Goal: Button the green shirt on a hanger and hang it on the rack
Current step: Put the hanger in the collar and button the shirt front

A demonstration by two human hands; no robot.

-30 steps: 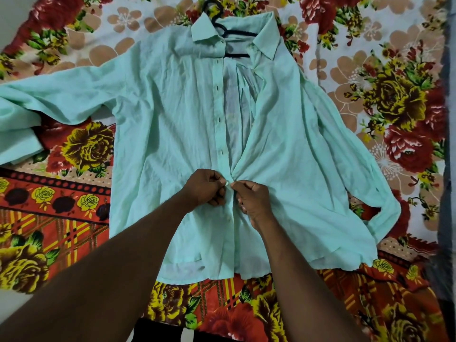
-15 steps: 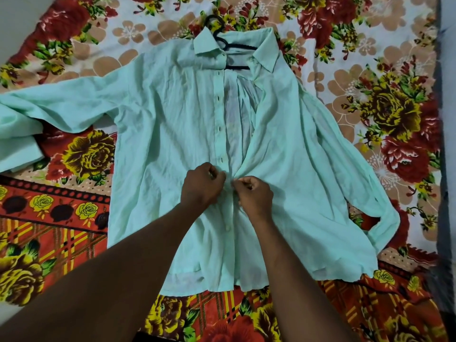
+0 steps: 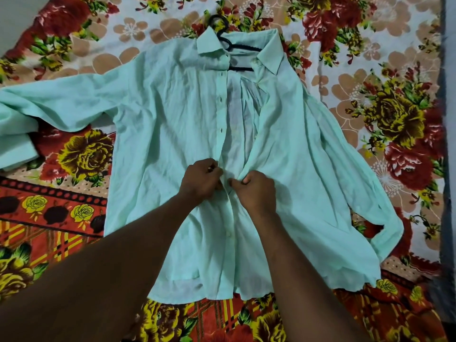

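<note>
Flat across the middle of the frame lies the green shirt [image 3: 172,134], spread front-up on a floral bedspread [image 3: 394,114] — its collar toward the top, its hem toward the bottom. A black hanger [image 3: 243,46] sits inside the neck, its hook poking out above the collar at upper centre. Both sleeves are flung outward, one to the left edge, one toward the lower right. At centre, the left hand [image 3: 201,181] is curled closed, pinching the button edge of the left-side panel. Just beside it, the right hand [image 3: 255,190] is likewise closed — gripping the edge of the right-side panel and drawing it toward the other. Below the hands the front is closed; above them it gapes open up to the collar.
</note>
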